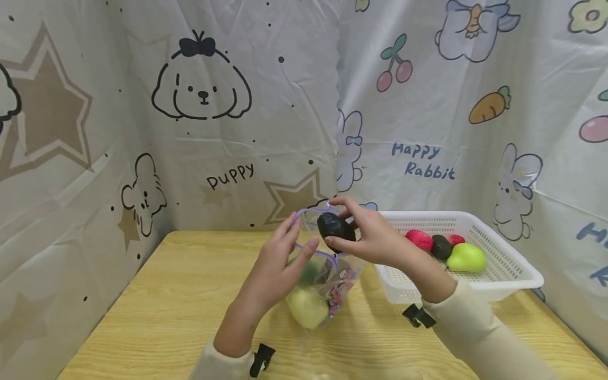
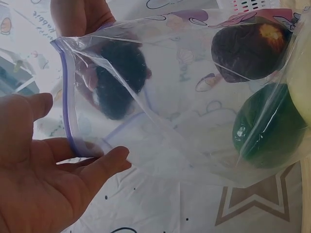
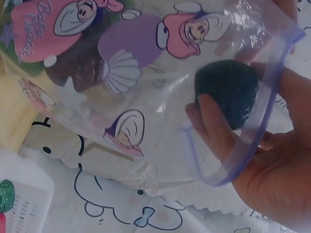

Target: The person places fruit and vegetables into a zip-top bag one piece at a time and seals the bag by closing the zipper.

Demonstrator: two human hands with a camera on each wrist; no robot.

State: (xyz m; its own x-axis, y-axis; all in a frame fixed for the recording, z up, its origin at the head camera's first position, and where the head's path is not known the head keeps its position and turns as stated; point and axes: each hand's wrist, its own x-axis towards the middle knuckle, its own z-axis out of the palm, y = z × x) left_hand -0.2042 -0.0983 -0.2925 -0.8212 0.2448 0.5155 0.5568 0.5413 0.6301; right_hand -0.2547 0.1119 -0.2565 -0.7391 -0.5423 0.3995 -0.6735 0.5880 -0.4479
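Observation:
A clear zip bag (image 1: pixel 343 279) with a purple zip edge and cartoon prints stands with its mouth spread. My left hand (image 1: pixel 277 264) holds the bag's rim, fingers at the purple strip (image 2: pixel 68 104). Through the mouth reaches my right hand (image 1: pixel 372 232), gripping a dark, bumpy avocado (image 1: pixel 334 227) just inside; the plastic covers it in both wrist views. Lower in the bag lie a pale yellow fruit (image 1: pixel 309 307), a glossy green piece (image 2: pixel 267 126) and a dark purple-brown round piece (image 2: pixel 248 52) with a light patch.
A white slotted basket (image 1: pixel 510 274) sits to the right, behind my right forearm. It holds a red piece (image 1: pixel 420 240), a dark one (image 1: pixel 441 247) and a green pear (image 1: pixel 467 258), among others. Printed cloth (image 1: pixel 285 105) hangs around the wooden table (image 1: pixel 190 295).

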